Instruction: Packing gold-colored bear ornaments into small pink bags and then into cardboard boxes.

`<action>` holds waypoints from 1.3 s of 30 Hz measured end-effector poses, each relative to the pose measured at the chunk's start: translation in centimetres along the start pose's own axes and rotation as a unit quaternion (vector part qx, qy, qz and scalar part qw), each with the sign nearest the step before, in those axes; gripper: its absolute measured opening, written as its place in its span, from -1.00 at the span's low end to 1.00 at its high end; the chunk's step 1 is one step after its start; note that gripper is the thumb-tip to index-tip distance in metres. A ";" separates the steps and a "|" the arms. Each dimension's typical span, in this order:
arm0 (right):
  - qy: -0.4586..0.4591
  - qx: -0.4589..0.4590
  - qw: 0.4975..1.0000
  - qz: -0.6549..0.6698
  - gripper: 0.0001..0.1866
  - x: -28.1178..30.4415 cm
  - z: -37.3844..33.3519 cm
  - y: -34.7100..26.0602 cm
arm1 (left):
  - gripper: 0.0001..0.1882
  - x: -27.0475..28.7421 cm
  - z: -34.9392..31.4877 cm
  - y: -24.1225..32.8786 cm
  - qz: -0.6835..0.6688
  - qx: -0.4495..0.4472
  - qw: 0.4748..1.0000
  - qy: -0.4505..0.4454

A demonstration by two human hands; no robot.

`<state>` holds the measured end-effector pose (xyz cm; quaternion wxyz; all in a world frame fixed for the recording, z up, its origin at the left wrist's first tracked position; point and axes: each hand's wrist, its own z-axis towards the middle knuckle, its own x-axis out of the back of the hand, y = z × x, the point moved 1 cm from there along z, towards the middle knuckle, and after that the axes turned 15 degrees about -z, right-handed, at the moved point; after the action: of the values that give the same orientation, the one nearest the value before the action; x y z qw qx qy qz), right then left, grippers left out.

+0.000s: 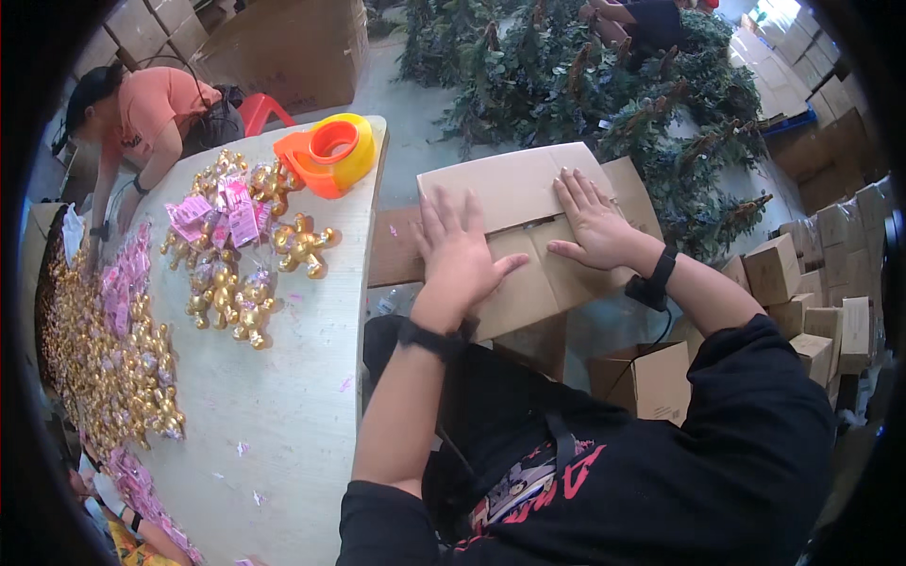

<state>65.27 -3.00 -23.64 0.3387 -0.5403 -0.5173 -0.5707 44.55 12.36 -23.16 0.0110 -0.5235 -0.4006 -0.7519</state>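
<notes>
A brown cardboard box (519,179) sits in front of me, its top flaps folded down with a narrow dark gap between them. My left hand (462,243) is on its left side, fingers spread and slightly blurred, holding nothing. Flat on the flaps to the right lies my right hand (596,224), fingers stretched out. At the table's far corner stands an orange and yellow tape dispenser (351,168). Shiny gold figurines (304,245) with pink tags (239,209) are grouped beside it.
A pale table (311,377) runs along my left, with a large heap of gold figurines (85,349) at its far side. One person (160,113) leans over there. Green artificial trees (604,104) stand ahead; cardboard boxes (651,382) are on the right.
</notes>
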 end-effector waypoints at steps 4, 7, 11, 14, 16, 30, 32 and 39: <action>-0.062 0.028 0.998 -0.011 0.19 0.8 -0.1 1.4 | 0.40 -0.2 0.1 1.0 0.045 0.058 0.979 -0.189; -0.087 0.043 0.995 -0.010 0.29 2.9 2.8 2.7 | 0.40 -0.5 0.0 0.4 0.037 0.027 0.982 -0.181; -0.055 0.041 0.997 -0.031 0.46 1.6 6.5 5.6 | 0.37 0.3 0.4 0.5 0.024 0.027 0.978 -0.206; -0.020 0.061 0.997 -0.046 0.46 1.9 6.3 5.0 | 0.36 -0.3 0.4 -0.9 0.003 0.023 0.979 -0.204; -0.045 0.038 0.997 -0.057 0.49 1.8 5.2 3.9 | 0.32 -0.3 0.0 -2.5 -0.014 0.004 0.981 -0.192; -0.139 0.043 0.988 -0.042 0.61 4.0 -3.8 0.1 | 0.46 0.3 5.5 2.0 0.163 -0.044 0.946 -0.277; -0.136 0.053 0.989 -0.032 0.61 2.6 -3.7 1.1 | 0.56 -0.7 6.4 0.5 0.164 -0.075 0.942 -0.282; -0.035 0.037 0.999 -0.018 0.57 0.6 -4.4 1.5 | 0.74 -1.2 7.6 -0.7 0.057 -0.148 0.945 -0.286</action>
<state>65.42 -7.44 -22.19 0.3299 -0.5378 -0.5594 -0.5376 50.67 16.96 -23.49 -0.1389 -0.7342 -0.2411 -0.6193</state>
